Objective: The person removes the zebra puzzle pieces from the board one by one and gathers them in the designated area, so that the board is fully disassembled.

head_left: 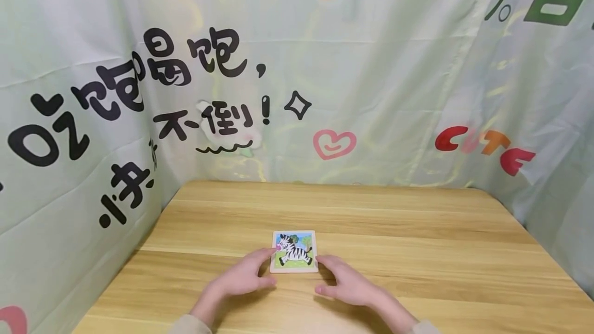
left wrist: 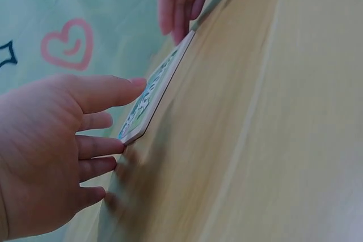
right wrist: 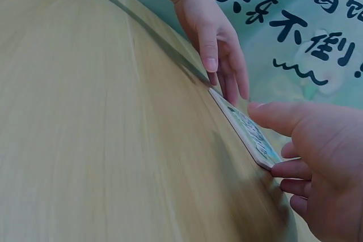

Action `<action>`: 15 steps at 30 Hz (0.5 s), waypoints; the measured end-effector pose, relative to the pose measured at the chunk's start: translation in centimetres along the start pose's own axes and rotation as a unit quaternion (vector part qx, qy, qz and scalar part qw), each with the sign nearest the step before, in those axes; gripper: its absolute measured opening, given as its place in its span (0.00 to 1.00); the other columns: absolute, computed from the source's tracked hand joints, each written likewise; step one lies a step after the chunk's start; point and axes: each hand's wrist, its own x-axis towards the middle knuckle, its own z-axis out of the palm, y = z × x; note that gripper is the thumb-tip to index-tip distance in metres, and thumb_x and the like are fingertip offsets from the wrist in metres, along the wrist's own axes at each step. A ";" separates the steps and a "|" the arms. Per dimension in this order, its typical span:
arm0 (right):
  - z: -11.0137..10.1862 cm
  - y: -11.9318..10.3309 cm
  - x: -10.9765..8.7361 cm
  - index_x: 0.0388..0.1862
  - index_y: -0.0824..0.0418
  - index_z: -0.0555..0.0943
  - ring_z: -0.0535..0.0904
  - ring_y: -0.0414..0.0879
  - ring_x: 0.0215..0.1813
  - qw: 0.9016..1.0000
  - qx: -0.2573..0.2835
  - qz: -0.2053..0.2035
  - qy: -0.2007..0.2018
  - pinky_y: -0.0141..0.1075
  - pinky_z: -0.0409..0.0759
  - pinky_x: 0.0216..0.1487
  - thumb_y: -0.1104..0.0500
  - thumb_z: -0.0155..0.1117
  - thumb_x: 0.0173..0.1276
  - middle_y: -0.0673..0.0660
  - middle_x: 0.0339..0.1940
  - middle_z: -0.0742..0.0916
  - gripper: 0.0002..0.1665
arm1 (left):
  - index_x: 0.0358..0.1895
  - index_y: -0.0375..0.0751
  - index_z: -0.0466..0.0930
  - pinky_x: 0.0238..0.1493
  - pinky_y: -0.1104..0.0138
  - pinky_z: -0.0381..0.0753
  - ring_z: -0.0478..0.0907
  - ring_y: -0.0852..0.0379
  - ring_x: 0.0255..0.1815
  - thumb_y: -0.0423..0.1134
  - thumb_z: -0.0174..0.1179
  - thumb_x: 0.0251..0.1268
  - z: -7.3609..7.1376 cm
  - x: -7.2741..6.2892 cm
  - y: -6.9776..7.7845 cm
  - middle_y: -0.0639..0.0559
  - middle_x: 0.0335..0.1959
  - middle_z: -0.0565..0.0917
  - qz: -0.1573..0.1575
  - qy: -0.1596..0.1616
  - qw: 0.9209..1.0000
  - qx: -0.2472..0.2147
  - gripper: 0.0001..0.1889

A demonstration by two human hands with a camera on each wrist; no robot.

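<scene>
A small square zebra picture board (head_left: 294,252) with a pale rim lies flat on the wooden table; it looks like a child's puzzle. My left hand (head_left: 246,272) is at its left side, the fingers loosely extended and the fingertips at or very near the edge. On the opposite side my right hand (head_left: 348,280) mirrors it, fingertips by the right edge. In the left wrist view, the left thumb (left wrist: 113,92) is raised and apart from the fingers. The right wrist view shows the right thumb (right wrist: 272,114) held the same way. Neither hand grips the board.
The wooden table (head_left: 394,231) stretches around the board on all sides. Pale green printed cloth (head_left: 394,81) hangs behind it and along both sides, with black lettering, a pink heart (head_left: 334,144) and coloured letters.
</scene>
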 end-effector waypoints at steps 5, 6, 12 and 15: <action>-1.0 0.4 -1.8 0.64 0.72 0.64 0.63 0.64 0.65 1.000 -0.014 0.004 -0.001 0.60 0.59 0.63 0.46 0.64 0.60 0.70 0.63 0.70 0.43 | 0.69 0.35 0.59 0.66 0.47 0.56 0.59 0.40 0.67 0.52 0.61 0.55 1.0 0.9 0.9 0.36 0.66 0.64 0.009 -0.014 0.999 0.033 0.40; -1.2 0.5 -2.1 0.65 0.72 0.64 0.63 0.64 0.65 1.000 -0.016 0.005 0.000 0.60 0.59 0.62 0.45 0.63 0.60 0.70 0.64 0.70 0.43 | 0.68 0.34 0.59 0.66 0.48 0.56 0.59 0.40 0.67 0.52 0.61 0.55 1.2 1.0 1.2 0.37 0.66 0.64 0.011 -0.016 0.999 0.038 0.41; -1.6 1.3 -3.9 0.63 0.72 0.66 0.65 0.62 0.64 0.999 -0.046 -0.001 0.022 0.59 0.61 0.61 0.44 0.63 0.61 0.68 0.62 0.72 0.42 | 0.68 0.34 0.60 0.66 0.49 0.57 0.59 0.41 0.67 0.54 0.61 0.54 2.1 1.5 2.7 0.39 0.67 0.64 0.021 -0.028 0.997 0.064 0.41; -1.8 1.5 -4.7 0.63 0.71 0.66 0.66 0.63 0.63 0.998 -0.050 0.002 0.027 0.59 0.62 0.60 0.44 0.62 0.61 0.68 0.62 0.72 0.41 | 0.68 0.36 0.61 0.66 0.50 0.57 0.59 0.43 0.67 0.56 0.60 0.55 2.5 1.7 3.4 0.40 0.67 0.64 0.027 -0.032 0.996 0.083 0.40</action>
